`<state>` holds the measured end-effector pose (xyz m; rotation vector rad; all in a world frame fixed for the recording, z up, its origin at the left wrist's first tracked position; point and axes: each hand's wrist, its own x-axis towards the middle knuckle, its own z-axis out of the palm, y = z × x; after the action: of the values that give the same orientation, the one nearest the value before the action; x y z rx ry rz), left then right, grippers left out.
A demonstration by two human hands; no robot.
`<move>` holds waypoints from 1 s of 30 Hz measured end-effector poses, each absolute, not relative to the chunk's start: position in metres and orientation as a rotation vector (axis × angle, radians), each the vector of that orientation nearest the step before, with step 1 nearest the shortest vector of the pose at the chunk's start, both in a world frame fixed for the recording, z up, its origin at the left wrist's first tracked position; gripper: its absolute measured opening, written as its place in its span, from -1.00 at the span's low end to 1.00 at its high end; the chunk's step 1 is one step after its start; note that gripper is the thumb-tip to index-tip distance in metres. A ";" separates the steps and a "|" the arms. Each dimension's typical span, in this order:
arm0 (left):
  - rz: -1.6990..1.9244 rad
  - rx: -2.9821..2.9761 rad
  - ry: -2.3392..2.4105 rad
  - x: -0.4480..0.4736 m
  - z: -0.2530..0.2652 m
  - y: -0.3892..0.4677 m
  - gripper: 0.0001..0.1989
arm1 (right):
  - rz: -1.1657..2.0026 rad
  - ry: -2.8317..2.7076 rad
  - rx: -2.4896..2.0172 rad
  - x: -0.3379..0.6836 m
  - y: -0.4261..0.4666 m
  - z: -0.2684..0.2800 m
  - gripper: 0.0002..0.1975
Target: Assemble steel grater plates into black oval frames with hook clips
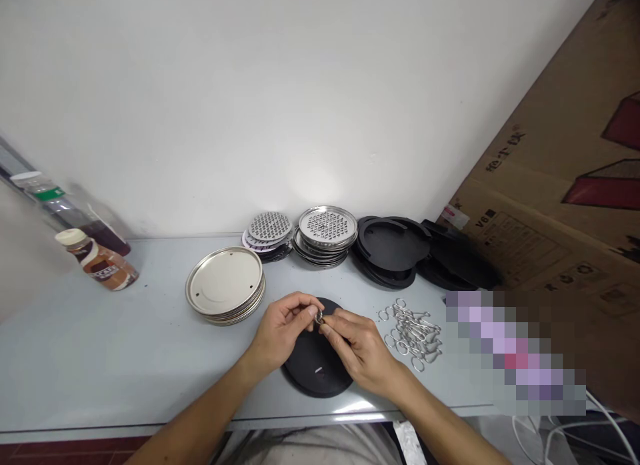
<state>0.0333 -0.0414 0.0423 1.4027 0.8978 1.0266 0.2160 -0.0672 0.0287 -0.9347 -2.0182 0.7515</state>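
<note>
My left hand [290, 321] and my right hand [360, 345] meet over a black disc [320, 385] near the table's front edge. Both pinch a small shiny metal ring [319, 316] between thumb and fingers; its exact kind is partly hidden. On the disc lies a tiny light-coloured piece [320, 370], too small to name. To the right of my right hand is a loose pile of wire pieces with ring ends [413, 331]. Left of my left hand stands a stack of round metal plates [225, 281] with small holes in the top one.
Along the wall are perforated grater discs [271, 226], a stack of rimmed metal discs [327, 228] and black plastic discs [395, 245]. A coffee drink bottle [103, 261] and a clear bottle [75, 211] stand far left. A cardboard box [540, 205] borders the right.
</note>
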 end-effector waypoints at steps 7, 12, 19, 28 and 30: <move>1.076 1.452 0.997 0.029 0.042 -0.038 -0.77 | 0.849 -1.954 -0.988 0.213 -0.065 0.029 -0.75; 1.103 1.367 1.023 0.030 0.041 -0.036 -0.75 | 0.811 -1.868 -1.051 0.215 -0.062 0.030 -0.77; 0.995 1.277 0.942 0.028 0.040 -0.036 -0.77 | 0.817 -1.813 -1.016 0.217 -0.058 0.029 -0.83; 0.991 1.226 0.890 0.027 0.039 -0.037 -0.79 | 0.950 -1.671 -1.102 0.214 -0.057 0.019 -0.83; 0.999 1.326 0.939 0.028 0.037 -0.037 -0.81 | 1.014 -1.621 -1.102 0.213 -0.056 0.017 -0.82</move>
<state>0.0285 -0.0371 0.0375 1.3262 0.9391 0.9987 0.2135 -0.0562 0.0166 -1.1025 -1.6205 1.0144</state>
